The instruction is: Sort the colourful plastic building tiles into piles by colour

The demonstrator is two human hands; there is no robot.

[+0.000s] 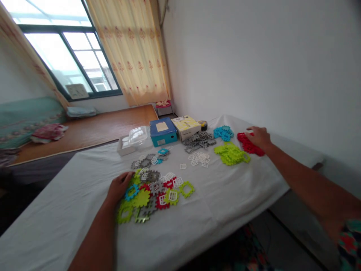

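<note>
My left hand (120, 186) rests at the left edge of a mixed pile of toothed plastic building pieces, its fingers curled together beside a lime-green piece (135, 177). What its fingers hold, if anything, is hidden. Green, grey, red and blue pieces overlap in that pile, with white window-shaped pieces (173, 195) on top. Far to the right, my right hand (258, 137) reaches over a heap of red building pieces (255, 148). Its thumb and fingers look apart at the heap's upper edge, with no piece visible between them.
Sorted heaps lie nearby: lime-green pieces (232, 154), blue pieces (223, 133), grey pieces (199, 140) and white window pieces (199, 158). Behind stand a blue box (163, 132), a yellow box (186, 127) and a clear plastic container (139, 136). A wall borders the white-covered table (214, 203).
</note>
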